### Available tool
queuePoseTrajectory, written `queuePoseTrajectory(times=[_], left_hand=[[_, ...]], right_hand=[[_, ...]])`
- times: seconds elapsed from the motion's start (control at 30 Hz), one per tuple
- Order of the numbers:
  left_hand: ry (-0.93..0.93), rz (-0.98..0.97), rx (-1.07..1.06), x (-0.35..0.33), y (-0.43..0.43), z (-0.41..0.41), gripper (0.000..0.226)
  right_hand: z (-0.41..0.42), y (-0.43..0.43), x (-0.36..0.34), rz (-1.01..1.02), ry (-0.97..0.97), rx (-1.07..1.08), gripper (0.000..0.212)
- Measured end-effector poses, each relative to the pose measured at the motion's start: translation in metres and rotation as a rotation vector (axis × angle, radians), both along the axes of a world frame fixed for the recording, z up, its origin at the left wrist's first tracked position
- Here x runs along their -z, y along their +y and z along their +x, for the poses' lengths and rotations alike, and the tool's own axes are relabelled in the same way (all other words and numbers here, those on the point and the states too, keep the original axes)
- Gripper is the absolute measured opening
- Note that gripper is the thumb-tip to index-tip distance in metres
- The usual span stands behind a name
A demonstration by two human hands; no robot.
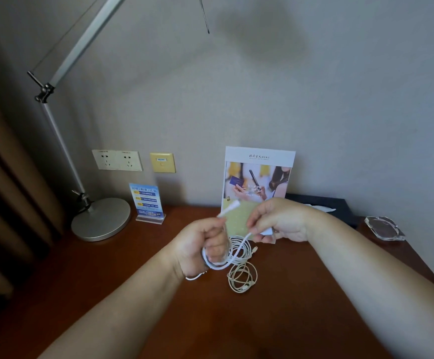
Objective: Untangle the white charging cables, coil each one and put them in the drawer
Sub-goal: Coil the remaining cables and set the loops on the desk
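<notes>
Head view, left hand [200, 244], right hand [280, 221] holding cable [239, 247], sign [147, 200] lettering blurred

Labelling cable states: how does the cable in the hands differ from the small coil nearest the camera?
The held cable is thicker and bright white; the small coil is thinner and yellowish. The held cable is lifted, gripped by the left hand and pinched by the right hand; the small coil lies on the desk, untouched. Both are looped.

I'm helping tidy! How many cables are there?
3: one cable between left hand and right hand, a white coil on the desk behind, a cream coil nearest. More may hide.
</notes>
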State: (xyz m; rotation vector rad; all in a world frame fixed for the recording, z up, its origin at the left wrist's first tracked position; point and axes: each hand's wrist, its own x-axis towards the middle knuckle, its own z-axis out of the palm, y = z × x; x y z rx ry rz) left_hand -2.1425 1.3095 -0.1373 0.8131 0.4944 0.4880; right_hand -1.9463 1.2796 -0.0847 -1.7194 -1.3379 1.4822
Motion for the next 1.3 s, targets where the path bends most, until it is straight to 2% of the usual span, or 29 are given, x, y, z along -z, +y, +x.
queuePoseTrajectory(times=[0.13,0.27,0.4,0.57,0.6,0.7,0.73,0.93,1.17,1.3], left_hand=[[-0.465,-0.112,0.095,-0.002,0.004,-0.009,0.044],[-0.593,-0.108,0.128,-0.007,0.002,-0.006,0.035],[-0.581,-0.079,0.156,-0.017,-0.002,-0.003,0.035],[-0.597,-0.119,0.153,-0.023,-0.004,0.002,0.033],[-0.597,-0.133,0.153,-0.022,-0.004,0.003,0.033],[-0.593,-0.154,0.156,-0.020,-0.004,0.004,0.033],[-0.592,-0.152,0.162,-0.020,-0.003,0.003,0.032],[-0.539,-0.093,0.150,-0.026,-0.006,-0.001,0.033],[-0.449,-0.124,0.041,-0.024,-0.002,-0.001,0.034],[-0.316,-0.152,-0.049,-0.012,0.003,0.004,0.037]], right_hand=[[-0.001,-0.004,-0.003,0.011,0.233,0.245,0.018],[-0.013,-0.006,-0.001,0.053,0.375,0.447,0.023],[-0.030,-0.008,0.008,0.060,0.347,0.545,0.031],[-0.059,-0.017,0.013,0.090,0.610,0.636,0.017],[-0.064,-0.020,0.015,0.143,0.556,0.586,0.015],[-0.072,-0.033,0.021,0.426,0.025,0.301,0.025],[-0.072,-0.035,0.022,0.480,-0.085,0.225,0.027],[-0.063,-0.035,0.022,0.513,-0.235,0.068,0.007],[-0.061,-0.040,0.020,0.452,-0.012,0.166,0.022],[-0.064,-0.040,0.027,0.348,0.166,0.246,0.024]])
